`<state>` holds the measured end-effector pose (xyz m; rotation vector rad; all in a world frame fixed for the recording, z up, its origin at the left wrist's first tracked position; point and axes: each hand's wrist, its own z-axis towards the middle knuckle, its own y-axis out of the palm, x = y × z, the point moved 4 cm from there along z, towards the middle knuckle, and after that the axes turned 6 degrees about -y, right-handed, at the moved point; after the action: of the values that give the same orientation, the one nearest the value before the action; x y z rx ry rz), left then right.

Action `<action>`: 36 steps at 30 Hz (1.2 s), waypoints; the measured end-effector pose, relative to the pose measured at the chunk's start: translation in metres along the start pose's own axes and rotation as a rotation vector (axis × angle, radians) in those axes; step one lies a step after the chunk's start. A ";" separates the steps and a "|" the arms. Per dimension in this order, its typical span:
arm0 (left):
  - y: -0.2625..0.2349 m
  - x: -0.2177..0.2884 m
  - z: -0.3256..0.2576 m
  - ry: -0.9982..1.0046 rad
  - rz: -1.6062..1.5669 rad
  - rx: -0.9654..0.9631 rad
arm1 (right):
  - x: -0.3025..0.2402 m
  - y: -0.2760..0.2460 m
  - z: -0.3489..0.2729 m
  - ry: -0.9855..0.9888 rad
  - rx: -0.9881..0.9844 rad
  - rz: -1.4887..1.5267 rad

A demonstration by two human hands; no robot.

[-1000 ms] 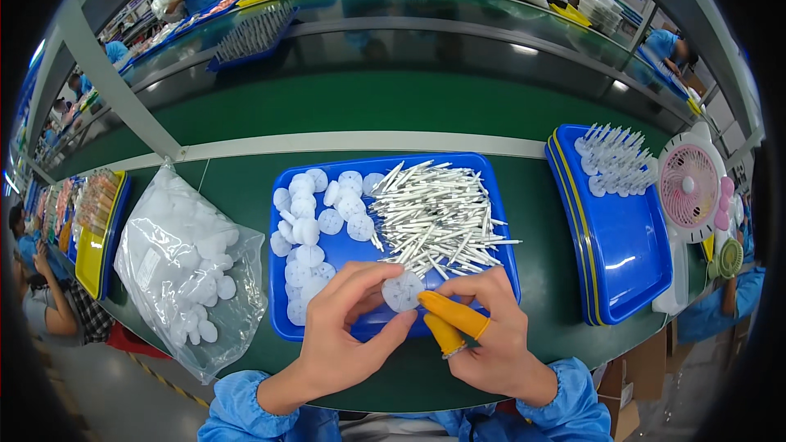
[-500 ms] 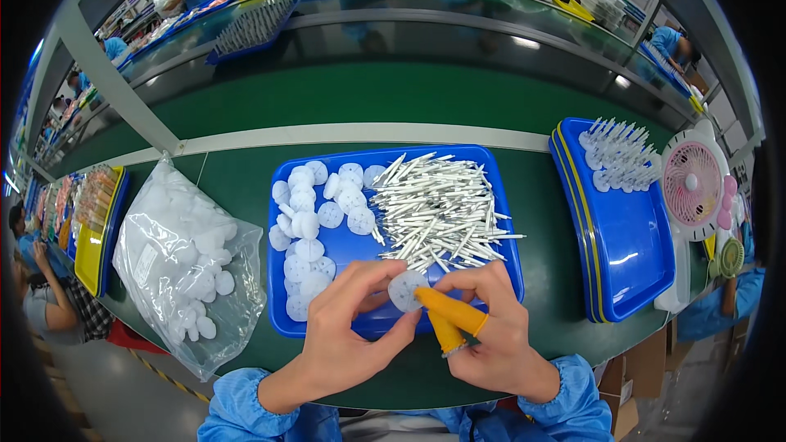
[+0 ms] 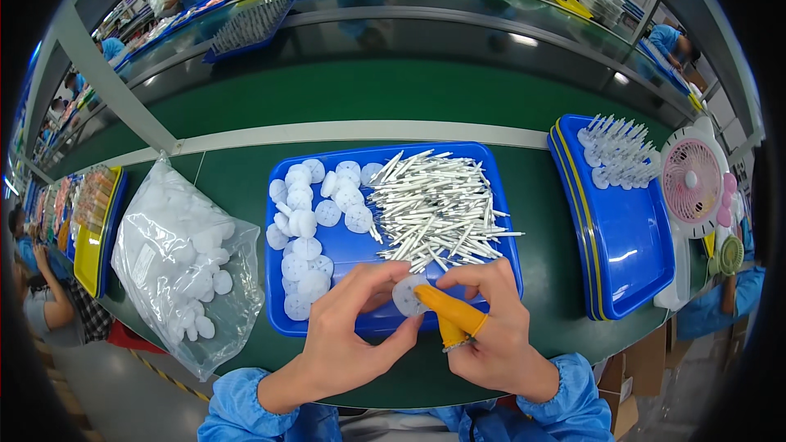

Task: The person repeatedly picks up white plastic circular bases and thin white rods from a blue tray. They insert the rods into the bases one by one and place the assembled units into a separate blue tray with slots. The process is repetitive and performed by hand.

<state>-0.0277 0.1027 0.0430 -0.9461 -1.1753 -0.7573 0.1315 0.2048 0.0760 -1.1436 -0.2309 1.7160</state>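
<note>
A round translucent white plastic disc (image 3: 407, 295) with small holes is held up over the near edge of a blue tray (image 3: 360, 252). My right hand (image 3: 501, 331), in yellow finger cots (image 3: 449, 308), pinches its right side. The thumb and forefinger of my left hand (image 3: 345, 336) curl round its left side, at the upper and lower edge; their exact contact is partly hidden. Inside the tray, similar discs (image 3: 303, 223) lie in loose stacks on the left. A heap of thin white pen-like sticks (image 3: 434, 209) with grey tips fills the right.
A clear bag of discs (image 3: 184, 266) lies to the left, beside a yellow tray (image 3: 92, 250). To the right are stacked blue trays (image 3: 626, 266), the top one holding upright sticks on discs (image 3: 618, 155), and a pink fan (image 3: 692, 176). A conveyor (image 3: 385, 94) runs beyond the table.
The disc has shifted very slightly to the right between my fingers. Both hands keep nearly the same pose, and the tray contents look unchanged.
</note>
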 end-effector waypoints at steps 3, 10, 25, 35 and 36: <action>0.001 0.003 0.001 0.010 0.011 -0.008 | 0.007 0.001 -0.006 0.020 0.017 -0.018; 0.002 0.000 0.000 0.002 0.008 -0.015 | 0.003 -0.002 -0.004 0.001 0.021 -0.022; 0.003 0.007 0.001 0.060 0.117 -0.033 | 0.002 0.004 -0.001 0.016 -0.044 -0.035; 0.003 0.009 0.001 0.036 0.104 -0.049 | 0.006 0.002 -0.002 0.013 -0.035 -0.038; 0.004 0.009 0.001 0.039 0.109 -0.048 | 0.006 0.002 -0.002 0.010 -0.024 -0.044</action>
<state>-0.0228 0.1050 0.0515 -1.0224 -1.0667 -0.7159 0.1321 0.2081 0.0699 -1.1562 -0.2687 1.6727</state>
